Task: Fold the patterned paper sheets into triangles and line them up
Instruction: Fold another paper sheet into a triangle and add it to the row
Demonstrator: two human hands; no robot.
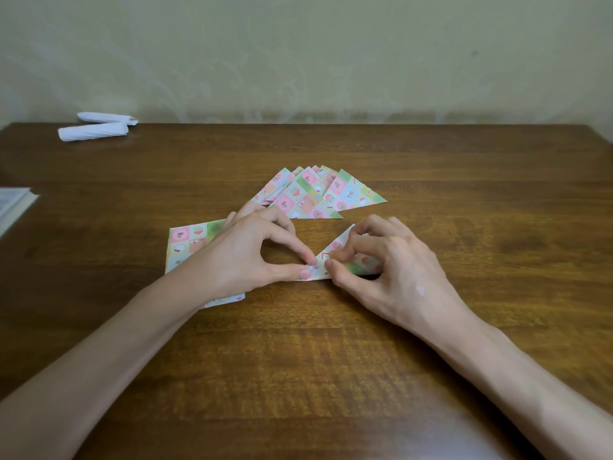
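**A:** Where is the paper being worked on?

**B:** Just below the middle of the frame, on the wooden table. It is a folded triangle of patterned paper, with its long edge toward the bottom of the frame and its peak pointing up.

**A:** And the hands?

**B:** Both are on it. The left hand pinches the triangle's left corner between thumb and forefinger. The right hand has its fingers curled over the middle of the triangle, thumb and fingertips nipping the paper. Neither hand is slack.

**A:** Any more of that paper?

**B:** A flat patterned square lies left of centre, partly under the left wrist. I cannot tell whether it is one sheet or several. Above the hands, near the centre, the finished triangles lie in an overlapping row, peaks toward the wall.

**A:** Do they touch the one being held?

**B:** No, a strip of bare wood shows between them.

**A:** Anything else?

**B:** Two white rolls lie in the upper left by the table's far edge. A pale flat object is cut off by the left border; I cannot tell what it is.
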